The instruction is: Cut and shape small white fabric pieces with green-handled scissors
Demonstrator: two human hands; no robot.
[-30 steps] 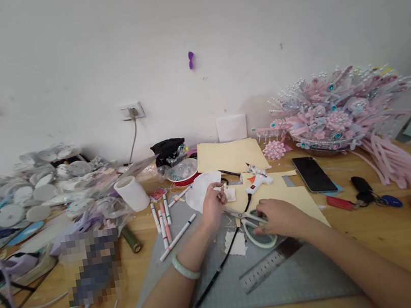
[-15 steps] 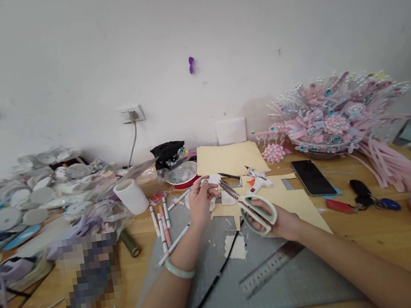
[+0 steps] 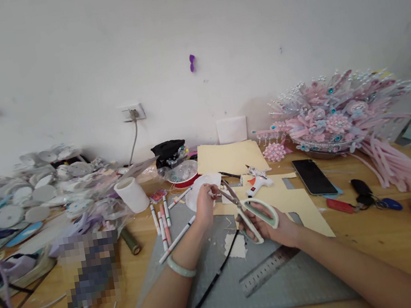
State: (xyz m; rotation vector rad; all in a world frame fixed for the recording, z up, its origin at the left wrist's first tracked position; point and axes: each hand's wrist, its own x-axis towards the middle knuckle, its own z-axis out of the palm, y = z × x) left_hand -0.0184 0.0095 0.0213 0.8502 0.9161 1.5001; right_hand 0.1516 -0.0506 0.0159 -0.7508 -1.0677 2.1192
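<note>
At the centre of the frame, above a grey cutting mat point(image 3: 225, 285) on the wooden surface point(image 3: 395, 233), the right hand point(image 3: 273, 223) has its fingers closed through the pale green loops of a pair of metal-bladed scissors point(image 3: 247, 209). The blades stand parted and point up and left toward the left hand point(image 3: 203, 204). That hand is pinched shut on a small white scrap of material point(image 3: 215, 192), held just at the blade tips; whether blade and scrap touch cannot be told. A pale green bangle point(image 3: 179, 267) sits on the left wrist.

Just behind the hands lie a white glue gun point(image 3: 257, 183) and cream paper sheets point(image 3: 293, 200), with a round white cut piece point(image 3: 204, 184) beyond the left hand. Left of centre, several white marker pens point(image 3: 163, 222) lie on the mat's edge, near a white roll point(image 3: 132, 194). A metal ruler point(image 3: 269, 270) lies on the mat at lower centre, beside a black cable point(image 3: 213, 281). A black phone point(image 3: 312, 175) lies to the right, and a large pink beaded headdress point(image 3: 339, 116) fills the upper right of the surface.
</note>
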